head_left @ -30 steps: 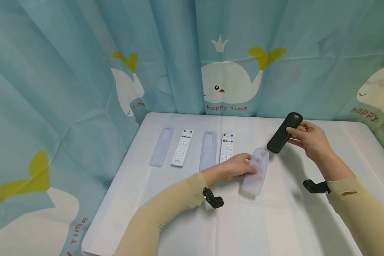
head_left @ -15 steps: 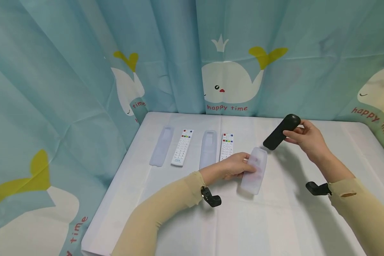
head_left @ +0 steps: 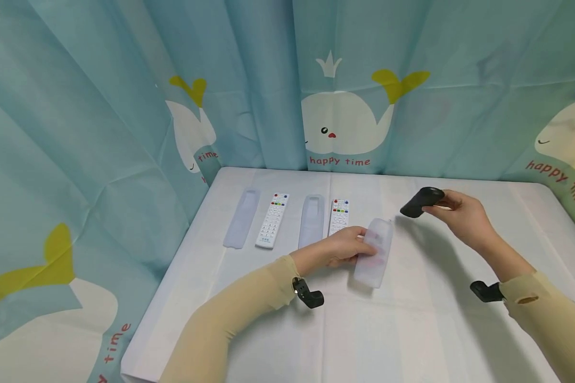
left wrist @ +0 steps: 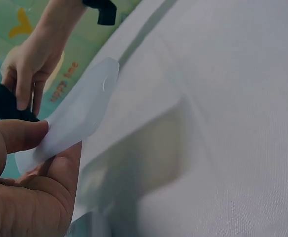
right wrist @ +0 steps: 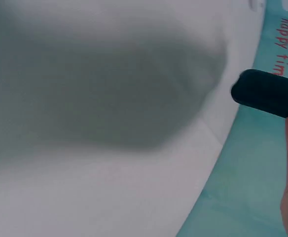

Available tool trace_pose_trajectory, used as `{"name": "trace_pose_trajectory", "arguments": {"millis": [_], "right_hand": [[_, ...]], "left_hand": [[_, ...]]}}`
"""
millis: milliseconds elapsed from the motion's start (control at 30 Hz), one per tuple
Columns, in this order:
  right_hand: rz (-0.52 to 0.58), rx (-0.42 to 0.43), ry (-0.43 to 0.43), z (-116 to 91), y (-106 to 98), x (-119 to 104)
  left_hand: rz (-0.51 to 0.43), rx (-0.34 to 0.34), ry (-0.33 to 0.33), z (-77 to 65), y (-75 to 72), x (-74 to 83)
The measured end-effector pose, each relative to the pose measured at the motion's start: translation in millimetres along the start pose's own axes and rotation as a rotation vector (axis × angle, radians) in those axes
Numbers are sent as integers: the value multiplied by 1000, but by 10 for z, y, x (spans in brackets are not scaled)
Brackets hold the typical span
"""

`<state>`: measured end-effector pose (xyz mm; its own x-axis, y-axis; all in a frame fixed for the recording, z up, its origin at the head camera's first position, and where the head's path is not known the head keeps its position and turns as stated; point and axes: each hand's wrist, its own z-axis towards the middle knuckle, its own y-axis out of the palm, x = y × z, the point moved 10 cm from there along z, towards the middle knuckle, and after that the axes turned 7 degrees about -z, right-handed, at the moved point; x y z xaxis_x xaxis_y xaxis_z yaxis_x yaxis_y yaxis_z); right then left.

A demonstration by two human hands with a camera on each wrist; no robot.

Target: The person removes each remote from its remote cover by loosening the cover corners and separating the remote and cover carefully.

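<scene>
My left hand (head_left: 347,246) pinches a translucent remote cover (head_left: 376,266), thumb on one face and fingers behind it, over the table's middle right. In the left wrist view the cover (left wrist: 87,101) stands tilted, its shadow on the cloth. To its upper right, my right hand (head_left: 465,217) holds a black remote control (head_left: 419,202) between thumb and fingers above the table, apart from the cover. The right wrist view shows the remote's rounded end (right wrist: 267,91); its buttons do not show.
Further left lie a white remote (head_left: 272,223) and two more translucent covers, one at far left (head_left: 241,219) and one nearer the middle (head_left: 311,221). A second white remote (head_left: 339,214) is partly hidden by my left hand. Behind the table (head_left: 278,330) hangs a blue curtain (head_left: 268,80).
My right hand has lowered and tilted the black remote, so it looks shorter, and the gap to the cover has widened. My left hand has shifted slightly left with the cover.
</scene>
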<state>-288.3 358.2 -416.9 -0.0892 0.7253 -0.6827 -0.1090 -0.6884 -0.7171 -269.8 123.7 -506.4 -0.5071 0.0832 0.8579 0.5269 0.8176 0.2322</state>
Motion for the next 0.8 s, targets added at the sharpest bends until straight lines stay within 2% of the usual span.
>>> {"name": "trace_pose_trajectory", "arguments": {"millis": [233, 367, 533, 667, 800], "right_hand": [[-96, -9, -67, -114, 80, 11], [-134, -3, -141, -150, 130, -12], [-273, 2, -286, -187, 198, -87], [-357, -49, -381, -231, 285, -112], [-452, -65, -564, -329, 373, -198]], "left_hand": [[-3, 14, -6, -22, -54, 3], [-3, 17, -7, -11, -50, 0], [-9, 19, -11, 1, -36, -7], [-7, 16, -9, 7, -25, -7], [-13, 14, -10, 8, -19, -8]]}}
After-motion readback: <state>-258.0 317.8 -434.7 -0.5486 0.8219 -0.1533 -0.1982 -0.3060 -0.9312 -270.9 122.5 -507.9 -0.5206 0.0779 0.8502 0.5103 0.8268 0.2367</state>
